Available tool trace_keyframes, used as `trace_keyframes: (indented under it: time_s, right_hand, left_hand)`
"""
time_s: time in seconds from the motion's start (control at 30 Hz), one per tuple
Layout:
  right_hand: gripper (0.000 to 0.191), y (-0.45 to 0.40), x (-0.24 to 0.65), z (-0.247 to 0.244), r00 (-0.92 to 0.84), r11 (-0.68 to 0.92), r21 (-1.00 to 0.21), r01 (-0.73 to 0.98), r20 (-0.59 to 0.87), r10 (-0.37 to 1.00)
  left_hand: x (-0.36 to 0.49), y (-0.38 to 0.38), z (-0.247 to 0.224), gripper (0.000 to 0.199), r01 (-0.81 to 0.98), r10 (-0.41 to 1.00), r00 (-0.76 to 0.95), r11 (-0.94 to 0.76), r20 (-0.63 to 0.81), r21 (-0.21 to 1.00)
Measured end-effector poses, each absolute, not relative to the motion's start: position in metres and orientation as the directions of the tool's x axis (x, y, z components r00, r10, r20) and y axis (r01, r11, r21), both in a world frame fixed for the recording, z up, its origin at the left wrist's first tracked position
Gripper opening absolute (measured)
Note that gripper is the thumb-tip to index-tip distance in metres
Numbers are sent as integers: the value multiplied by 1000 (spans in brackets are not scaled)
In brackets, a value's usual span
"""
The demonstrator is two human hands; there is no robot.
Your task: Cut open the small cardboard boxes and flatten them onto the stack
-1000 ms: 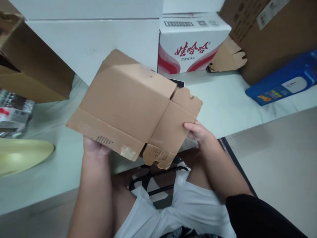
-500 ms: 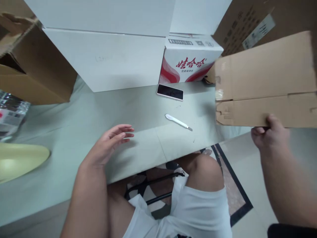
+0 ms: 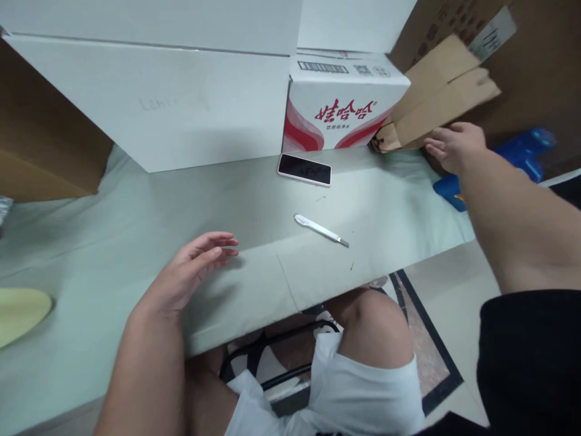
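My left hand [image 3: 193, 266] hovers over the near part of the covered table, open, fingers loosely bent and holding nothing. My right hand [image 3: 456, 144] reaches to the back right, just below the lower edge of a flattened cardboard box [image 3: 447, 97]. Its fingers look loosely apart, and no grip on the cardboard shows. That cardboard leans at a slant beside a white and red carton [image 3: 345, 115]. Between my hands lies a white craft knife [image 3: 320, 229], its blade end pointing right. Behind the knife a phone [image 3: 304, 169] rests with its dark screen up.
Large white boxes [image 3: 181, 109] line the back of the table [image 3: 227, 200]. A brown carton [image 3: 45, 139] stands at left, and a yellow curved object [image 3: 20, 315] lies nearer. Blue objects [image 3: 529, 154] show behind my right arm. A big brown carton [image 3: 540, 66] fills the back right.
The cardboard has gone from my right hand's grip at the right to the back, beside the red and white carton. My right arm stretched forward; the left hand barely moved. The view shifted rightward.
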State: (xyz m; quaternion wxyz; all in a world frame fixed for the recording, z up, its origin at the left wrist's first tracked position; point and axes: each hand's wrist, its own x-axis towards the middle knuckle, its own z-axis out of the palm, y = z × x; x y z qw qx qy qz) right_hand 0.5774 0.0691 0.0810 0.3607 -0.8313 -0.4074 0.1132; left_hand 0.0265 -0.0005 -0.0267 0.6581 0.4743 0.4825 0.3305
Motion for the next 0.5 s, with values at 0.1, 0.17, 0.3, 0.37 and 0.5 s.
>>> trace_keyframes:
  time_s: [0.1, 0.17, 0.3, 0.37, 0.5]
  right_hand:
    - [15, 71, 570, 80, 682, -492, -736, 465, -56, 729]
    - [16, 64, 560, 79, 674, -521, -729, 444, -111, 730]
    - [16, 47, 532, 90, 599, -537, -676, 504, -174, 781]
    - [10, 45, 511, 101, 522, -513, -636, 576, -197, 830]
    - [4, 55, 435, 122, 259, -335, -544, 769, -214, 942]
  left_hand:
    - [27, 3, -27, 48, 5, 896, 308, 336, -321, 942]
    - [27, 4, -25, 48, -21, 895, 314, 340, -317, 940]
    - [26, 1, -18, 43, -82, 901, 307, 345, -306, 935]
    - [23, -4, -15, 37, -120, 914, 289, 331, -286, 936]
    - [16, -16, -6, 29, -212, 950, 229, 261, -211, 942]
